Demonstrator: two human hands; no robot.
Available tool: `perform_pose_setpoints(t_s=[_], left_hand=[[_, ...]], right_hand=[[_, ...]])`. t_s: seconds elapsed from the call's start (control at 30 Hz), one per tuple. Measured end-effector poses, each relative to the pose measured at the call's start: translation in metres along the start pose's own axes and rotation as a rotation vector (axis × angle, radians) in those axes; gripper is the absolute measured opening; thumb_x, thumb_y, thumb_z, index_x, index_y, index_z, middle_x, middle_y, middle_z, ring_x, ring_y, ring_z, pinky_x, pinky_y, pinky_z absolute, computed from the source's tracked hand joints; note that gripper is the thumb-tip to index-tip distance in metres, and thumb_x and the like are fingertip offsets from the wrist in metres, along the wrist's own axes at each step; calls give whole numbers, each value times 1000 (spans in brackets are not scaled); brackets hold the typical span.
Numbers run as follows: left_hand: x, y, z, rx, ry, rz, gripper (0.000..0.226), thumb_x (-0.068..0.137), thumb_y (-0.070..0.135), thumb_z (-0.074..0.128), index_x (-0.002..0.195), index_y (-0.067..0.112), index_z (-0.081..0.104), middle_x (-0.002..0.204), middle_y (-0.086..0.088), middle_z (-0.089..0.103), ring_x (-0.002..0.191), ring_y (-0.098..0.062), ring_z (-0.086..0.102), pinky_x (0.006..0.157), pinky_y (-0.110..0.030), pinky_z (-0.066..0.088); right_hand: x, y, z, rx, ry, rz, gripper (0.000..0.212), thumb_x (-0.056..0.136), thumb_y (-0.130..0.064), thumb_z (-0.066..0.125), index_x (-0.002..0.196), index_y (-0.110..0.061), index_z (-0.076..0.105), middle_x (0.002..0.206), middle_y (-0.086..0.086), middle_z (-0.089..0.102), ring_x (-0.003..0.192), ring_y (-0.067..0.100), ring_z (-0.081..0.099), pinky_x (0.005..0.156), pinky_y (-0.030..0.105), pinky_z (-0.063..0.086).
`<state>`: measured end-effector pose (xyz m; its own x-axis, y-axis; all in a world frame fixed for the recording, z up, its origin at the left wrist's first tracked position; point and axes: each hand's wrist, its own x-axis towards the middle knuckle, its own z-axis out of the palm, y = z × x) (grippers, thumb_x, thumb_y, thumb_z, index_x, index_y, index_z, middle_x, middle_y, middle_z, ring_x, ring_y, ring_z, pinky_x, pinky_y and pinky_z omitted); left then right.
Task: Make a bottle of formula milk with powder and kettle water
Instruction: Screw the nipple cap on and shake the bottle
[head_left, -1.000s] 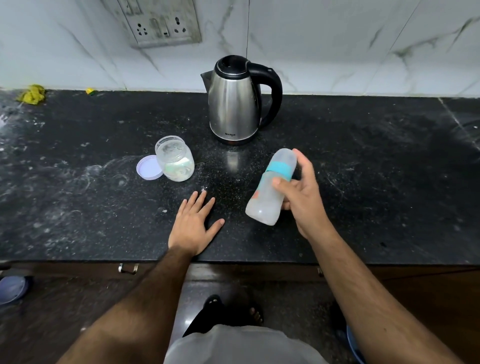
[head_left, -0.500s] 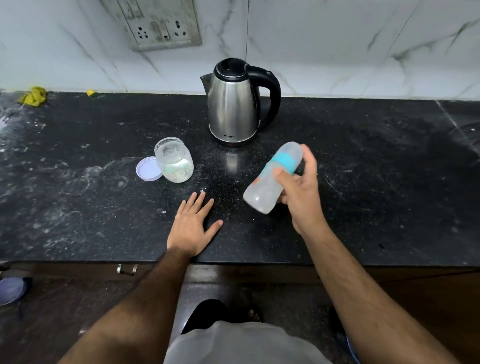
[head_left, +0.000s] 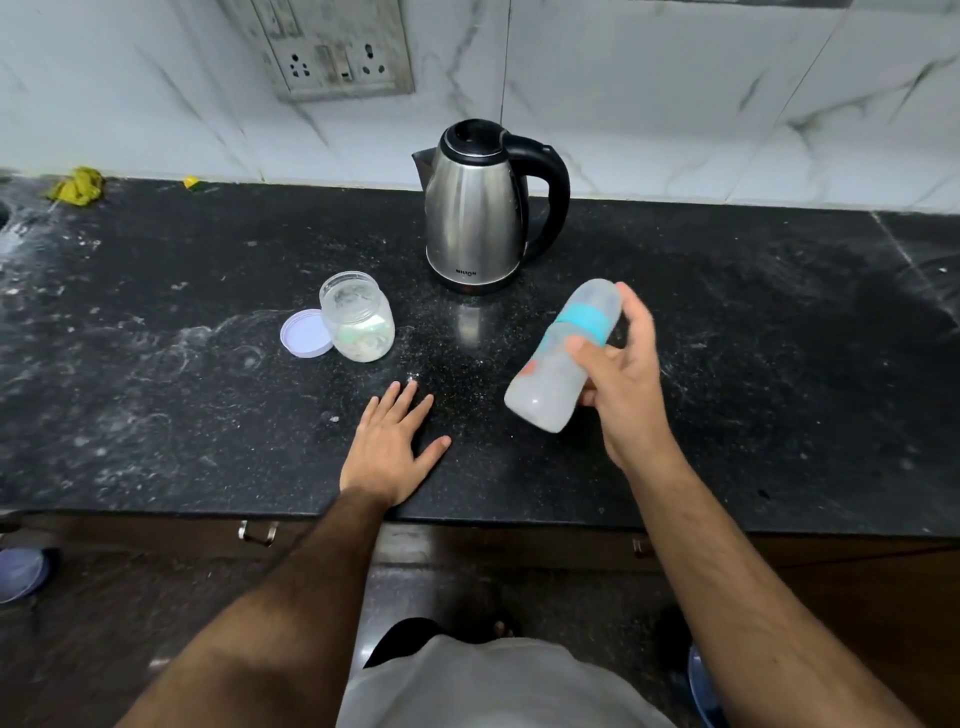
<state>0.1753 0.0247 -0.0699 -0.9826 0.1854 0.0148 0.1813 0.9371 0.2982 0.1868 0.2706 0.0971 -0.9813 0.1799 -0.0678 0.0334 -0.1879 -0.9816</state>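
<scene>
Formula bottle (head_left: 558, 364) is hanging in the air above the black counter (head_left: 727, 389), tilted so its capped top is pointing up and away toward the wall and its base is dipping toward the counter's front edge; the right hand (head_left: 621, 387) is gripping it, thumb lying across the near side just below the teal collar, fingers curling round the far side; the contents are looking cloudy white. The left hand (head_left: 389, 447) is resting flat on the counter near the front edge, fingers straight and slightly spread, holding nothing; it is lying well apart from the bottle, to its left. Behind both hands the steel kettle (head_left: 472, 218) is standing upright with its black lid down and its black handle facing right, close to the marble wall; the bottle's top is hovering near the kettle's base but not touching it. To the kettle's left and a little nearer, the powder jar (head_left: 358, 322) is sitting open with white powder lying in its lower part; its pale lilac lid (head_left: 304, 333) is lying flat just beside it on the left, seemingly touching the jar's side. White dust is speckling the counter between jar and left hand.
</scene>
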Motion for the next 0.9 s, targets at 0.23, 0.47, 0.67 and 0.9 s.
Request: perform_pose_setpoints(t_s=[0.23,0.47,0.67,0.9], left_hand=[[0,1,0,-12,8,0,76,88,70,26,150,27,35,163,3,19,152,-14,7,124,-37,4],[-1,0,0,-16,12,3,74,90,69,28,150,27,35,163,3,19,152,-15,7,124,-37,4],[-1,0,0,-10,13,2,75,89,69,26,150,27,35,163,3,18,152,-15,8,124,-38,5],[0,0,0,-4,12,-2,75,89,70,25,150,27,35,163,3,18,152,-14,7,124,-38,4]], right_hand=[[-6,3,0,-115,-81,67,68,95,-6,60,151,-29,28,86,-11,74,80,12,71,72,42,58],[2,1,1,-5,98,16,66,98,-12,57,152,-28,22,78,-23,72,77,6,72,64,34,59],[-2,8,3,-16,28,10,70,96,-6,59,152,-26,23,94,3,70,79,14,71,60,32,59],[-7,8,1,-96,-114,44,79,80,-18,64,150,-27,28,83,-10,75,75,9,70,63,32,57]])
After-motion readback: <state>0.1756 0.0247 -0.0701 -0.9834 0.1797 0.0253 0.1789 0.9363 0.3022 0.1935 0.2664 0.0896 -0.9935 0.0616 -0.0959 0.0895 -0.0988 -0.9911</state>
